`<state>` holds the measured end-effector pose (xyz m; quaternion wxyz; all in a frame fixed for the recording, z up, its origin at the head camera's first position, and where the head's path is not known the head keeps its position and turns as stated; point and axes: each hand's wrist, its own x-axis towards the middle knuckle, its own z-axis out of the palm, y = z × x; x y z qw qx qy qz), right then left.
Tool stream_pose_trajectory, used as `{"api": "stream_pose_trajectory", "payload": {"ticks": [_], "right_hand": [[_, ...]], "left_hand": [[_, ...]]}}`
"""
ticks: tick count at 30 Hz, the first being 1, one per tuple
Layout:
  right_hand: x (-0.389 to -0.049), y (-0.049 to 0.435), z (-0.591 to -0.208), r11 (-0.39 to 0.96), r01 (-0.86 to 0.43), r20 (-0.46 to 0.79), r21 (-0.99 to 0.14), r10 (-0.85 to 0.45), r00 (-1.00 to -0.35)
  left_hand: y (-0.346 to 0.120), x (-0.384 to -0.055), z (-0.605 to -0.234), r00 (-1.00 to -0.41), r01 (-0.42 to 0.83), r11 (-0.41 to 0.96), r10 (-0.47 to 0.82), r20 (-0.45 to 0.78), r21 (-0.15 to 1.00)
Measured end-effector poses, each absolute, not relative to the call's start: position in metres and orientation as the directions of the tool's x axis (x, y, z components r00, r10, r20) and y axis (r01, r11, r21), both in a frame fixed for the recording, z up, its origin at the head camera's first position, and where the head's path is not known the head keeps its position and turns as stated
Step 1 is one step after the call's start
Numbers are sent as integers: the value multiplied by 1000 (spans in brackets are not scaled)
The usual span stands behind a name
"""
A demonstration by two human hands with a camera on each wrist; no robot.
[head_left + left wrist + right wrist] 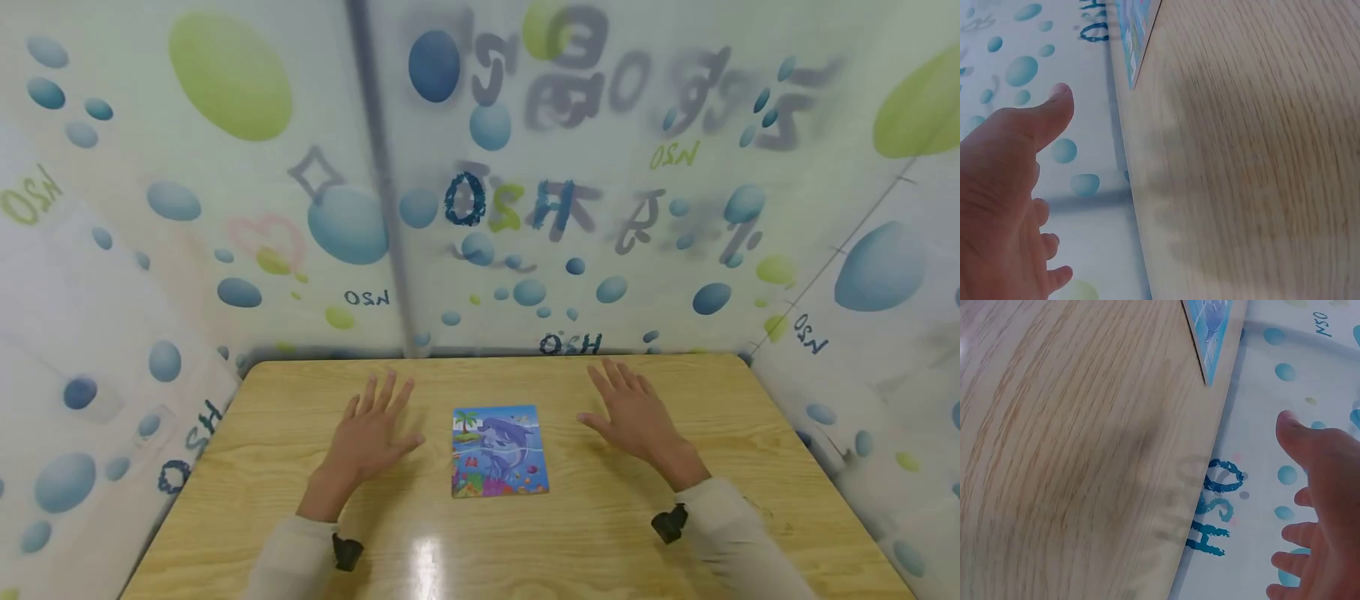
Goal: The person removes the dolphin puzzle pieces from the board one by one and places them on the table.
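Note:
A small dolphin picture puzzle (498, 451) lies flat at the middle of the wooden table (247, 450). My left hand (371, 436) hovers or rests palm down to its left, fingers spread and straight, holding nothing. To the puzzle's right, my right hand (633, 412) is spread the same way. In the left wrist view the left hand (1007, 187) shows its thumb extended, with a corner of the puzzle (1137, 34) at the top. The right wrist view shows the right hand (1319, 506) with loose fingers and a puzzle (1211, 331) corner.
Bubble-patterned white panels (525, 208) wall in the table on the left, back and right. The table's far edge runs just beyond my fingertips. A bright glare patch (423, 562) lies on the near tabletop.

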<state>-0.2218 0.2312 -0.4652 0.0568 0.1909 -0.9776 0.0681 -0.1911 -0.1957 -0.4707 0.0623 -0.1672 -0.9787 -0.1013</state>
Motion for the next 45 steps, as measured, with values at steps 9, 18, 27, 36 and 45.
{"api": "stream_pose_trajectory", "payload": {"ticks": [9,18,27,36,45], "right_hand": [[-218,217,-470,900,-413,137,-139,-395,-908],[-220,205,-474,888,-429,112,-164,-416,-903],[-223,195,-474,875,-457,132,-162,-440,-888],[-228,178,-478,860,-460,101,-221,-449,-888],[-232,162,-487,849,-471,68,-242,-469,-881]], "left_hand": [[-186,-190,-479,-940,342,919,332,83,194],[-176,-194,-485,-923,384,895,363,130,228],[-164,-201,-486,-920,393,862,371,128,321],[-155,-204,-493,-914,365,849,404,-24,383],[-144,-202,-497,-892,392,847,446,-78,358]]}}
